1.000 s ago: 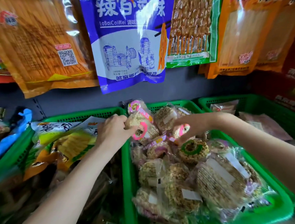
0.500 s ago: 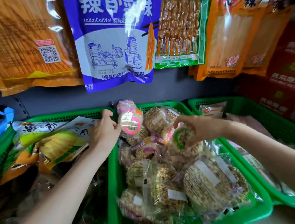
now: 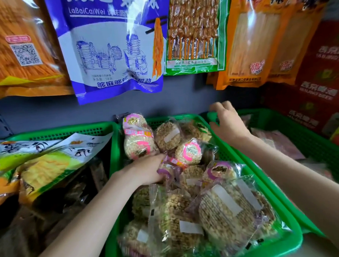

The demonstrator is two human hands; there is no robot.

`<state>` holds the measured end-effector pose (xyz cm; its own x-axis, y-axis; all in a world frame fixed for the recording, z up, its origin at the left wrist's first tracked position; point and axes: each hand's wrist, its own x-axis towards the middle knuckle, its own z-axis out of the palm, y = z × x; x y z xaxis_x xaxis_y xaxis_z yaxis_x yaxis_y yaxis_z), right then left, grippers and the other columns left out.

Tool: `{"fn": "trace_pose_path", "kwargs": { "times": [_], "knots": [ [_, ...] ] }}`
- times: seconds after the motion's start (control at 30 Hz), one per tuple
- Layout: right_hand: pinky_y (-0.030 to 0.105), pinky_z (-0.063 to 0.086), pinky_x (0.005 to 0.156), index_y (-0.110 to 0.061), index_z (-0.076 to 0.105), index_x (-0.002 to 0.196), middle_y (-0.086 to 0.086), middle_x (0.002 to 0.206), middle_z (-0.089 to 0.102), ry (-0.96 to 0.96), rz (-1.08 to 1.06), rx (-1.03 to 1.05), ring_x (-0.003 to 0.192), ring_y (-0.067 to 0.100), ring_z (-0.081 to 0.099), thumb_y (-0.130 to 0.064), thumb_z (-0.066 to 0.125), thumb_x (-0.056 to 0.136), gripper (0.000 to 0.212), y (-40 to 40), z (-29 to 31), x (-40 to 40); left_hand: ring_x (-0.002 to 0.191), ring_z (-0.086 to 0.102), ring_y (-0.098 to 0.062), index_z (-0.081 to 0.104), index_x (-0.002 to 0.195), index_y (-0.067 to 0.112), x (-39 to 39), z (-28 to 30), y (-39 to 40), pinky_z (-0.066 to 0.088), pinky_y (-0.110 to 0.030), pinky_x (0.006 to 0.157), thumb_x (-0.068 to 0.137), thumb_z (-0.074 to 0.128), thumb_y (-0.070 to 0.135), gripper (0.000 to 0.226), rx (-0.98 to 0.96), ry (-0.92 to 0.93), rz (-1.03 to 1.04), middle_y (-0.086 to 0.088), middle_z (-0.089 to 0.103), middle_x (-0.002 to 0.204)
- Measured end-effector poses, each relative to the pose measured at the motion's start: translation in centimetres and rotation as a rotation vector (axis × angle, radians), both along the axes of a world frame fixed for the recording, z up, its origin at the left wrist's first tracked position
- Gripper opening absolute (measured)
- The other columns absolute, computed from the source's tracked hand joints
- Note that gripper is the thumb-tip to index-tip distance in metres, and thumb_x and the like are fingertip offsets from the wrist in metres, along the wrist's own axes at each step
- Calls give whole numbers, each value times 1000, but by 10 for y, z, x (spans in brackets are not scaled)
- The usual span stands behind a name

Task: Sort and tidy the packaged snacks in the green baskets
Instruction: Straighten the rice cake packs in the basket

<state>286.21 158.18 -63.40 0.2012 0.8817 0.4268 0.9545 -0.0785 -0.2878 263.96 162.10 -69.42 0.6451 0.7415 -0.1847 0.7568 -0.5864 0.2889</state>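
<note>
Snacks fill the middle green basket (image 3: 115, 150) at the centre of the frame: round puffed-grain cakes sealed in clear, crinkly film, some with pink labels, some with plain white stickers. We judge them light and brittle, the wrap slick and noisy, so we would take each by its rim or by the gathered film at its edge, not by squeezing the flat faces, which could crumble.

Our left hand (image 3: 147, 172) sits low in the centre of the frame, fingers curled into the pile just under the pink-labelled stack (image 3: 138, 141) and against a small purple-wrapped packet (image 3: 166, 170); we cannot tell whether it truly grips one or only presses among them. Another pink-labelled cake (image 3: 189, 151) lies just beside its fingertips, to the right.

Our right hand (image 3: 225, 122) is at the upper right of centre, fingers spread and holding nothing, over the rim where the middle basket meets the right green basket (image 3: 280, 115). The cakes lie below and left of it.

In the left green basket (image 3: 58, 131) lie flat yellow-and-white bags (image 3: 49, 158).
</note>
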Motion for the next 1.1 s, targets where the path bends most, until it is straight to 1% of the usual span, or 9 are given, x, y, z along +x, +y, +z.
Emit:
{"fn": "trace_pose_path", "kwargs": {
  "times": [0.07, 0.17, 0.27, 0.37, 0.5, 0.6, 0.73, 0.97, 1.1],
  "knots": [
    [21, 42, 81, -9, 66, 107, 9, 107, 65, -20, 217, -178, 96, 21, 61, -6, 59, 85, 23, -9, 7, -6, 140, 27, -25, 15, 149, 18, 3, 0, 2, 31, -33, 110, 90, 57, 22, 73, -14, 23, 37, -9, 18, 155],
    [26, 44, 93, -15, 62, 116, 1, 119, 62, -215, 315, -633, 108, 15, 58, -15, 54, 91, 27, -14, -6, -19, 129, 40, -29, 11, 150, 15, 10, -1, -1, 40, -33, 97, 91, 54, 17, 73, 3, 75, 87, -13, 30, 150],
    [36, 48, 93, -11, 51, 126, 9, 125, 55, -307, 132, -616, 113, 25, 55, -9, 47, 90, 36, -7, -28, -13, 123, 45, -30, 25, 143, 16, 12, -4, 2, 42, -41, 98, 89, 55, 15, 61, 90, 63, 137, -12, 43, 139],
    [34, 49, 86, -8, 49, 121, 13, 121, 54, -403, 74, -630, 107, 28, 57, -6, 50, 89, 33, -2, -40, -11, 110, 54, -25, 47, 122, 15, 9, -2, 3, 44, -39, 92, 86, 61, 24, 40, 101, -3, 124, -6, 56, 121],
    [28, 45, 77, -11, 53, 122, 14, 114, 56, -441, 49, -613, 105, 29, 59, 3, 50, 87, 38, -6, -42, -14, 98, 57, -25, 56, 91, 19, -3, 5, 0, 40, -29, 72, 85, 62, 30, 14, 160, -29, 121, -1, 59, 95],
    [26, 46, 75, -10, 64, 102, 11, 103, 65, -294, 92, -469, 97, 27, 63, 3, 49, 84, 27, -13, -28, -14, 84, 57, -25, 51, 80, 18, -13, 8, -2, 34, -29, 60, 84, 62, 46, 31, 228, -80, 153, 0, 53, 77],
    [25, 47, 80, -9, 71, 90, 9, 91, 71, -194, 126, -241, 91, 24, 64, 2, 56, 78, 22, -22, 7, -12, 97, 59, -18, 58, 107, 21, -16, 16, 0, 47, -30, 82, 83, 66, 30, 27, 135, -242, 183, 4, 60, 97],
    [32, 48, 90, -28, 50, 131, 4, 124, 59, -479, 67, -585, 112, 22, 58, -3, 49, 90, 48, -31, -13, -2, 106, 55, -15, 55, 118, 21, -18, 25, -12, 45, -31, 91, 88, 57, 27, 30, 109, -225, 73, 1, 58, 117],
    [30, 46, 85, -19, 61, 116, 7, 113, 64, -445, 51, -528, 106, 25, 60, -10, 50, 91, 29, -27, -25, -1, 110, 56, -16, 56, 117, 19, -24, 30, -17, 45, -31, 93, 89, 56, 24, 29, 107, -262, 76, 1, 59, 117]
  ]
}}
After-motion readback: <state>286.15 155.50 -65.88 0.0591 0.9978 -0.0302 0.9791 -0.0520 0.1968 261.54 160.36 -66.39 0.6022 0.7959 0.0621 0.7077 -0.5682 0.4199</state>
